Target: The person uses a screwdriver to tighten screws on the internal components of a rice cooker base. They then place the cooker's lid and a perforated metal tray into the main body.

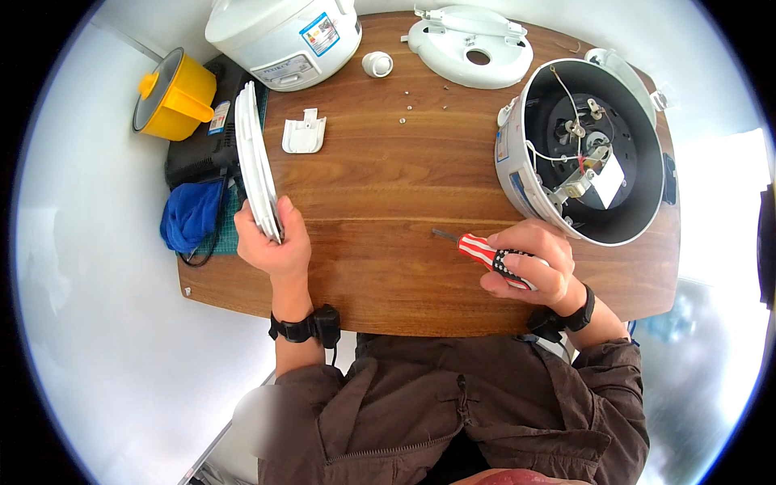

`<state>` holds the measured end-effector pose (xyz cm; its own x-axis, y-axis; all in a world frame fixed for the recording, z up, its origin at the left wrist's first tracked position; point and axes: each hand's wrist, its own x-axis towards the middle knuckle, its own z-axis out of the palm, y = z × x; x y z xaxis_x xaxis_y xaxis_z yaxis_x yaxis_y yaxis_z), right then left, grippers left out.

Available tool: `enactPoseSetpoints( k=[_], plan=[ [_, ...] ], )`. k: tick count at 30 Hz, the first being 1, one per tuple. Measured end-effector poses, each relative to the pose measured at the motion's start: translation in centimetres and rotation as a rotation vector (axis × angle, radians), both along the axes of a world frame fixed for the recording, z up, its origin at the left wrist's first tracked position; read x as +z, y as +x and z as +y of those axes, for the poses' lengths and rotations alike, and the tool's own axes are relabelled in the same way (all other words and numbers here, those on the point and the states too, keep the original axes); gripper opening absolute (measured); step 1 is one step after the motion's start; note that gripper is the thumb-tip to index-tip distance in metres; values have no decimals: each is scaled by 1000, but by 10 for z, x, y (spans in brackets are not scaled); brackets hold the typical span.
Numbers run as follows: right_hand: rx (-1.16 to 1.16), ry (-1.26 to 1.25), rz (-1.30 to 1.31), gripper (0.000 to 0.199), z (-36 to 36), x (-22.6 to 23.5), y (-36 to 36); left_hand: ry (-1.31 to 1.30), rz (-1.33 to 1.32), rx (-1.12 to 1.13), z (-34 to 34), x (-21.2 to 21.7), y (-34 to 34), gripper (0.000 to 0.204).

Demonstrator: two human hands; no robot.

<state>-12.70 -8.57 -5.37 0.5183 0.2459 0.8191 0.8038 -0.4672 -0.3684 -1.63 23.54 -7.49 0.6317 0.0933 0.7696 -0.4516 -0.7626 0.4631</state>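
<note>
The person wears a dark brown jacket [517, 388] at six o'clock, with a slanting zip [392, 450] and creased sleeves [608, 384]. Black wrist straps [295, 331] sit at half past seven and four o'clock, each bearing a boxy black unit [326, 326] and thin cable [335, 356].

The brown wooden table [372, 186] has dark lines in it. A plain white wall [73, 210] is past its left edge, and a white back wall [594, 23] is behind its far edge. Bright light [727, 190] shines past the right edge. Beyond the near right corner, a gray patch [699, 364] looks blurry.
</note>
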Motion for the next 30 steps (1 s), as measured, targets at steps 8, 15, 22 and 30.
enactPoseSetpoints(
  k=[8,15,22,30],
  plan=[
    [3,-13,8,47,-1,3,0,-302,-22,-44,3,-1,3,41],
    [19,-19,11,51,-2,2,0,-782,16,-203,3,-6,11,54],
    [19,-35,46,56,-2,2,-3,-843,-28,-240,8,1,13,62],
    [20,-33,52,55,-2,1,-3,-251,-253,16,22,-4,14,52]
  ],
)
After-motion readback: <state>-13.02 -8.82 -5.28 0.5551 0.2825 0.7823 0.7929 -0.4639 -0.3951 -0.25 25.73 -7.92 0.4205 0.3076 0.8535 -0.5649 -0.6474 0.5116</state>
